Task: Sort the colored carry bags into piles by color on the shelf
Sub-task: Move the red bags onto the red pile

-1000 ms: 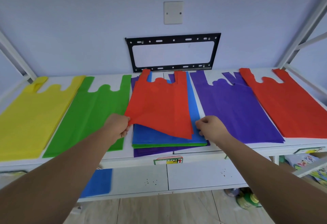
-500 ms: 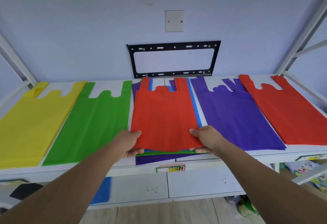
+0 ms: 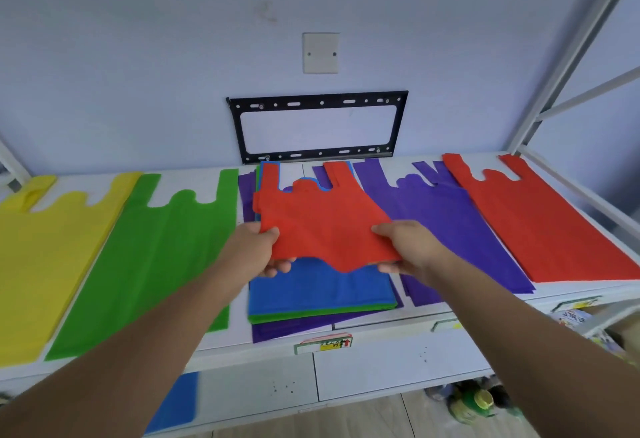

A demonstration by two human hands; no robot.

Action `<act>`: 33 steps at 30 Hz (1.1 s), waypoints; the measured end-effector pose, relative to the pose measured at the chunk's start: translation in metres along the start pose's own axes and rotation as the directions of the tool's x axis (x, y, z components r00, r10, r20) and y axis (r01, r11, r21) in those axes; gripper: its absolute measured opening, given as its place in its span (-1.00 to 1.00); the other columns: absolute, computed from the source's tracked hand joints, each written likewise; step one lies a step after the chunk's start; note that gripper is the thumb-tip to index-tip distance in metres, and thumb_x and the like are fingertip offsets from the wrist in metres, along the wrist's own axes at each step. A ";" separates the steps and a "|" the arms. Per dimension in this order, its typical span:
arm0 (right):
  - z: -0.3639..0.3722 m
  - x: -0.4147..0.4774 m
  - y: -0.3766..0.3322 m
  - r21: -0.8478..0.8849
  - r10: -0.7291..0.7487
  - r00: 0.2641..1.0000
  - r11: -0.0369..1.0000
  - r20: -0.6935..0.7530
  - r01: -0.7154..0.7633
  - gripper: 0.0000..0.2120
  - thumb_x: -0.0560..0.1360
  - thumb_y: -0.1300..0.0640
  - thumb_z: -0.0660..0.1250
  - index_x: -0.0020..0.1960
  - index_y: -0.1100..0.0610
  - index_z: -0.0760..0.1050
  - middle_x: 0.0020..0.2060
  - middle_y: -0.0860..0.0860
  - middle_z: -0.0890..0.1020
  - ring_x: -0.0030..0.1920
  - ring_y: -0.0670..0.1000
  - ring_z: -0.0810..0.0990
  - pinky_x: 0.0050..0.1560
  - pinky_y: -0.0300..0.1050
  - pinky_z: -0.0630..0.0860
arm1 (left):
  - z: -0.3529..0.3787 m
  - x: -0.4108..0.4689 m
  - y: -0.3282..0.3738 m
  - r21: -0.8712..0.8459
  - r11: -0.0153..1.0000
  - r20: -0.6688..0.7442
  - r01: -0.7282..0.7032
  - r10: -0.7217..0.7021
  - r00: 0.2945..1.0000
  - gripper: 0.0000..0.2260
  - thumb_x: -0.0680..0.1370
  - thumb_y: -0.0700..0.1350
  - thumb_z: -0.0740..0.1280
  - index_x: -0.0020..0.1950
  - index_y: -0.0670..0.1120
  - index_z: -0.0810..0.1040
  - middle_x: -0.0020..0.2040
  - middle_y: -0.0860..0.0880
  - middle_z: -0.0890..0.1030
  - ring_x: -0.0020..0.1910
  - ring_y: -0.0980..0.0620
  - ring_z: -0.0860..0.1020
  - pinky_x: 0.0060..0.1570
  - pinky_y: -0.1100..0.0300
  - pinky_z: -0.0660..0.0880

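Observation:
A red bag (image 3: 325,229) is lifted off the mixed stack (image 3: 322,294) in the middle of the white shelf (image 3: 381,330). My left hand (image 3: 258,252) pinches its lower left corner and my right hand (image 3: 407,250) pinches its lower right corner. The stack below shows a blue bag on top, with green and purple edges under it. Sorted piles lie flat on the shelf: yellow (image 3: 38,257) at far left, green (image 3: 152,257) beside it, purple (image 3: 436,226) right of the stack, red (image 3: 554,226) at far right.
A black metal bracket (image 3: 317,127) and a white wall plate (image 3: 320,53) are on the wall behind. White shelf posts (image 3: 561,60) rise at the right. A blue bag (image 3: 173,403) lies on the lower shelf, and bottles (image 3: 474,403) stand on the floor.
Both hands took the red bag by its lower corners and raised that edge off the stack, baring the blue bag beneath. The view moved closer.

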State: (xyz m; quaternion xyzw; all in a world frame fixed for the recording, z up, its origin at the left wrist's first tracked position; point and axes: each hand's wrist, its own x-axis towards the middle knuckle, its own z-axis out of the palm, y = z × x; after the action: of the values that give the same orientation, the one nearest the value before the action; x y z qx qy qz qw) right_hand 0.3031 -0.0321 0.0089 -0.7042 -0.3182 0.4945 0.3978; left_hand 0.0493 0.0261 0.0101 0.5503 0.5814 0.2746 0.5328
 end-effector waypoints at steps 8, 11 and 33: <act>-0.074 0.015 -0.037 0.105 -0.051 0.995 0.994 0.087 0.042 -0.72 0.62 0.02 0.26 0.24 0.14 0.51 -0.10 0.14 0.76 -0.10 0.07 0.76 -0.26 -0.13 0.59 | 0.049 0.007 0.072 -0.032 0.994 -0.057 -0.105 0.103 0.993 -0.81 0.68 -0.09 0.17 0.10 -0.14 0.54 -0.27 -0.09 0.73 -0.37 0.00 0.68 -0.42 0.20 0.49; -0.100 0.019 -0.044 0.044 -0.116 0.987 0.993 0.111 0.112 -0.75 0.63 0.03 0.26 0.23 0.14 0.52 -0.10 0.10 0.77 -0.11 0.06 0.77 -0.22 -0.09 0.65 | 0.073 0.005 0.087 -0.051 0.994 -0.072 -0.094 0.090 0.993 -0.80 0.68 -0.09 0.17 0.15 -0.16 0.52 -0.23 -0.10 0.74 -0.32 -0.02 0.70 -0.39 0.18 0.52; -0.392 0.068 -0.183 0.146 -0.387 0.909 0.901 -0.155 0.409 -0.75 0.57 0.03 0.33 0.19 0.08 0.62 -0.02 -0.04 0.64 0.10 0.06 0.66 -0.17 -0.08 0.66 | 0.298 0.047 0.335 -0.286 0.855 -0.089 -0.433 0.426 0.900 -0.87 0.67 -0.14 0.22 0.10 -0.10 0.56 0.06 -0.08 0.66 0.01 -0.09 0.68 -0.16 0.19 0.63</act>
State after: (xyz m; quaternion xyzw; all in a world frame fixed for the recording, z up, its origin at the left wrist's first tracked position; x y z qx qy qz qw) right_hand 0.6866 0.0169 0.2146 -0.6154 -0.3859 0.3847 0.5695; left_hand 0.4479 0.0716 0.2146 0.5759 0.4016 0.4771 0.5286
